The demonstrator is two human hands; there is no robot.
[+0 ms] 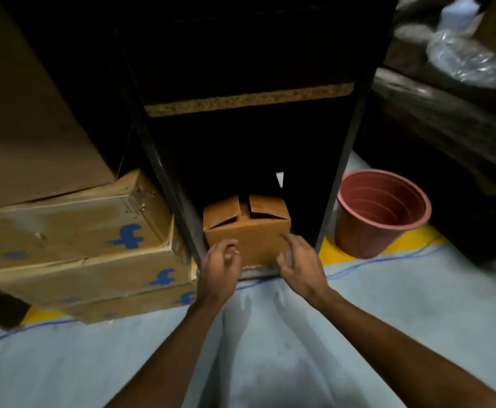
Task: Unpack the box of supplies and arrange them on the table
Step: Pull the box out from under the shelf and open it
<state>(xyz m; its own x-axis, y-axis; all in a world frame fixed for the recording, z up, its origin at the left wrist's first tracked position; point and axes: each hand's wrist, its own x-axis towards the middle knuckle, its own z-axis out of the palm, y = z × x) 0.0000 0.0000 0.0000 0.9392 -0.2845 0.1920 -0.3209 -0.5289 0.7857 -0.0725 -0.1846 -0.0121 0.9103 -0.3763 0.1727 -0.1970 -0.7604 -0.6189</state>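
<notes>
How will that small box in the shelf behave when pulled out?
The box is cardboard, so probably stiff enough to slide out whole. Its top flaps stand loose and unsealed, so they likely flop and give no grip. It looks small enough for both hands; its weight can't be judged.

The room is dim, the light falling mostly on a pale blue-grey floor covering [388, 334] with a thin blue line and a yellow strip [411, 240] along its far edge. A dark shelf unit [164, 178] stands upright in the middle, its chipboard shelf edge [249, 100] showing pale against a black interior. To its left flat cardboard cartons [73, 231] with blue logos lie stacked under a larger carton [26, 107]; to its right a terracotta-coloured plastic pot [382, 213] stands on the floor near dark furniture [447, 136] with crumpled clear plastic [470, 51] on top.
</notes>
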